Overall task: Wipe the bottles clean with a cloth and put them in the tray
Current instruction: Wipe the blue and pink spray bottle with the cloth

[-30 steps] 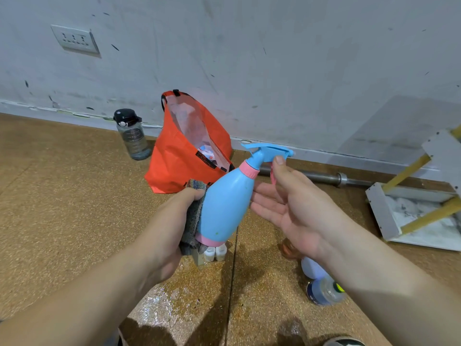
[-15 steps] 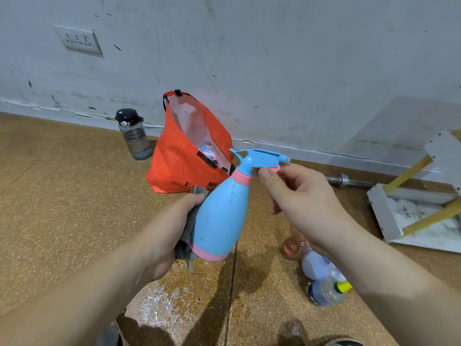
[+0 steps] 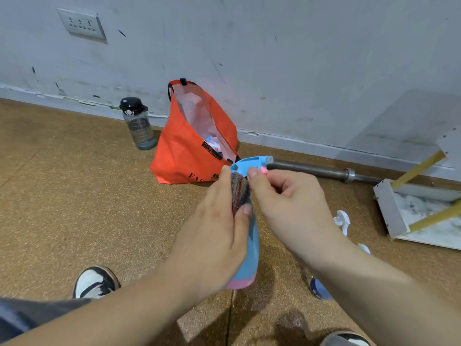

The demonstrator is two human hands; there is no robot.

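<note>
A light blue spray bottle (image 3: 250, 255) with a pink base and pink trigger is held upright in mid-air at the centre. My left hand (image 3: 219, 233) wraps a grey cloth (image 3: 239, 193) around its neck and upper body. My right hand (image 3: 287, 203) pinches the spray head by the pink trigger. Other bottles lie on the floor behind my right forearm: a white spray head (image 3: 342, 221) and a blue bottle (image 3: 319, 290) show, the rest is hidden. A white tray (image 3: 389, 208) with yellow bars lies at the right.
An orange bag (image 3: 184, 156) stands open against the wall, with a dark water bottle (image 3: 138, 123) to its left. A steel bar (image 3: 324, 172) lies along the wall's base. My shoes (image 3: 96, 283) show at the bottom. The brown floor has a wet patch.
The left hand slid the cloth from the bottle's side up onto its neck. The bottle turned more upright and the right hand stayed at the spray head. The view tilted downward.
</note>
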